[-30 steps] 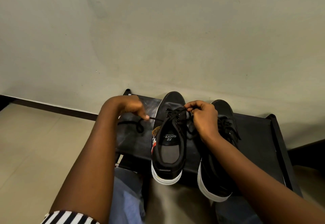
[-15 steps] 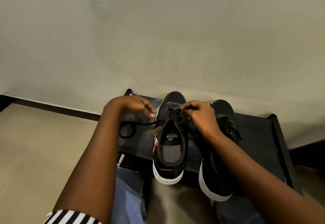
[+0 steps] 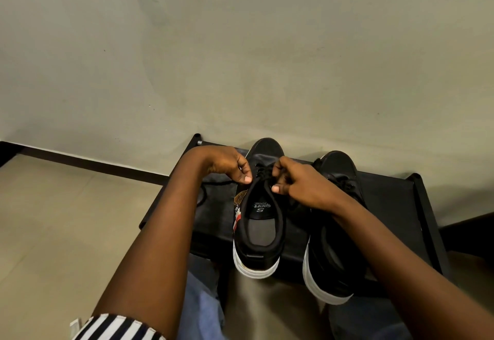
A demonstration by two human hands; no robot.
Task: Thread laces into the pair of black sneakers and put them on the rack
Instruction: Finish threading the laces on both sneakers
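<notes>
Two black sneakers with white soles stand side by side on a low black rack [image 3: 387, 206], toes toward the wall. On the left sneaker [image 3: 258, 222], a black lace [image 3: 263, 172] crosses the eyelets. My left hand [image 3: 230, 164] pinches the lace at the shoe's left edge, and a loose loop of it trails left over the rack. My right hand [image 3: 296, 179] pinches the lace at the shoe's right edge. The right sneaker [image 3: 336, 254] is laced and partly hidden under my right forearm.
A plain wall rises right behind the rack, with a dark skirting board [image 3: 93, 164] along the tiled floor [image 3: 66, 232] to the left. My knees in blue jeans [image 3: 203, 310] are just below the rack's front edge.
My left hand has moved right from out over the rack to the shoe's left edge, bringing the lace in. My right hand stays at the eyelets.
</notes>
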